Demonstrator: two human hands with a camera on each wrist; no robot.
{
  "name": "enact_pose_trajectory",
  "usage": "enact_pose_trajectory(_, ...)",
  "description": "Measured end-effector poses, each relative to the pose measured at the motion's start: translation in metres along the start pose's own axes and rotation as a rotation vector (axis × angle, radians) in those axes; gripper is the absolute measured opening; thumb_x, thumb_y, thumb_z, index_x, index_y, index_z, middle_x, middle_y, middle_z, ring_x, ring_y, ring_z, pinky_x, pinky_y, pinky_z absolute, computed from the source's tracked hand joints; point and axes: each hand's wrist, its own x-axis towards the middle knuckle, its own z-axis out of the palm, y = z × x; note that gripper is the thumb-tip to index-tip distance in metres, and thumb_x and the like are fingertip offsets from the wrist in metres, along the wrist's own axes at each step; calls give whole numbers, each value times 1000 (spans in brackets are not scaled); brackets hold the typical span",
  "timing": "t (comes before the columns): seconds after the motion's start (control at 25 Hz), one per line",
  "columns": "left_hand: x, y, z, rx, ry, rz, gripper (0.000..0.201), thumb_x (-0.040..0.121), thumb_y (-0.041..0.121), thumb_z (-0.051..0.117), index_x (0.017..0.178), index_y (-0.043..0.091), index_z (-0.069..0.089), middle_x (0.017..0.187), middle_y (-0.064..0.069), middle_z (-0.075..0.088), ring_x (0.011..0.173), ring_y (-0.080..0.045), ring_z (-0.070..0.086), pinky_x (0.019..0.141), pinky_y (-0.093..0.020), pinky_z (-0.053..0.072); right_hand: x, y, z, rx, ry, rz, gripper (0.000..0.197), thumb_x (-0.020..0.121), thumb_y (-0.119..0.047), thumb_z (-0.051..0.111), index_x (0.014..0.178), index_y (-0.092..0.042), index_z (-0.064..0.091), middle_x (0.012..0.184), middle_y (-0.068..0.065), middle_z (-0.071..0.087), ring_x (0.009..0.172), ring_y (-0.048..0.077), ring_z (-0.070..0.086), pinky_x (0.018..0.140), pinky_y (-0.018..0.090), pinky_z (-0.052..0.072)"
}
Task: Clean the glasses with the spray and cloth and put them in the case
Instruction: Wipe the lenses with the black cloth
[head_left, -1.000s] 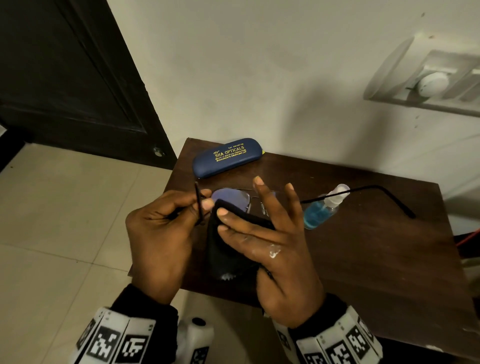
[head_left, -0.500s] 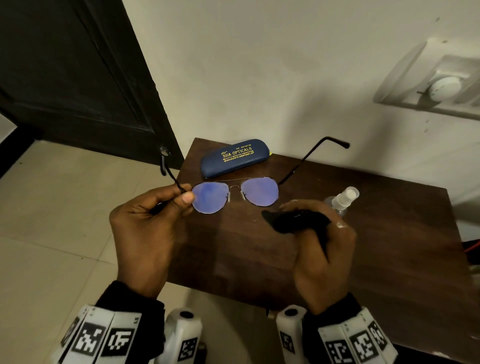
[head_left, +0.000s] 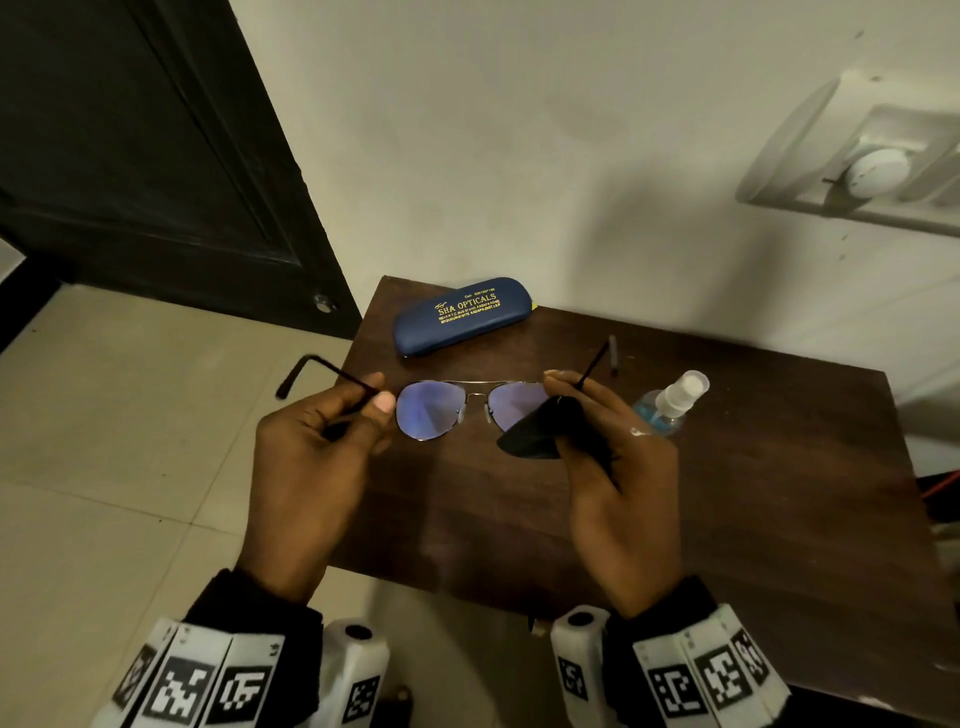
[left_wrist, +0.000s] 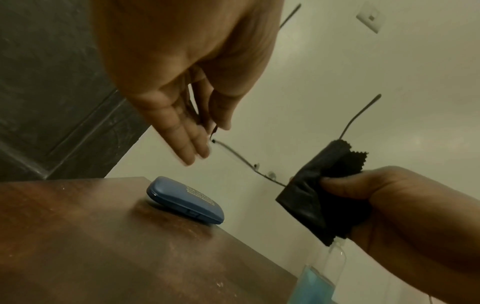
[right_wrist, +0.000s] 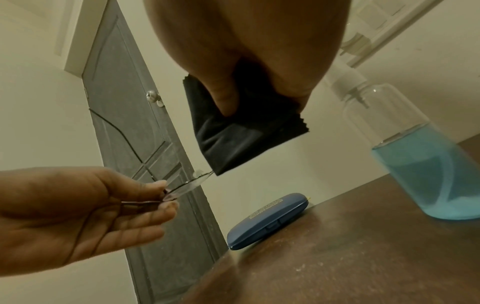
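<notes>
The glasses (head_left: 431, 410), thin metal frame with blue-tinted lenses, hang above the brown table (head_left: 727, 493) with both temples unfolded. My left hand (head_left: 363, 410) pinches the left temple close to the hinge. My right hand (head_left: 571, 405) grips the bunched black cloth (head_left: 535, 439) at the outer edge of the right lens, fingertips against the right temple. In the left wrist view the cloth (left_wrist: 319, 185) covers the frame's (left_wrist: 233, 154) right end. The blue case (head_left: 462, 314) lies shut at the table's far left. The spray bottle (head_left: 670, 402) with blue liquid stands just right of my right hand.
The table stands against a pale wall (head_left: 519, 156). A dark door (head_left: 156, 156) and tiled floor (head_left: 104, 467) lie to the left. A white switch plate (head_left: 872, 171) is mounted on the wall at upper right. Bare tabletop lies under and to the right of my hands.
A second ago my right hand rubbed a lens with the cloth, then drew away. Now it is back at the right lens edge, and the glasses sit level between both hands.
</notes>
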Motion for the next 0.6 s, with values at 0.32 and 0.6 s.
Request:
enact_pose_trajectory(0.32,-32,16,5,458,-38,439,37,89,37,54,62,15,66,57,0,59,51,-22,55,52,-39,47,-2,-2,5,-182,-32,-57,52,76,15,64,120,-13,65,126,-5,61,112,9,60,93,28,53)
enact_pose_trajectory(0.6,-20,13,18,836,-197,533,41,80,32,50,114,18,67,109,-3,66,103,-28,57,89,-42,42,-9,-4,12,-69,-55,-112,49,76,4,51,120,-15,62,124,-7,60,115,1,57,96,26,50)
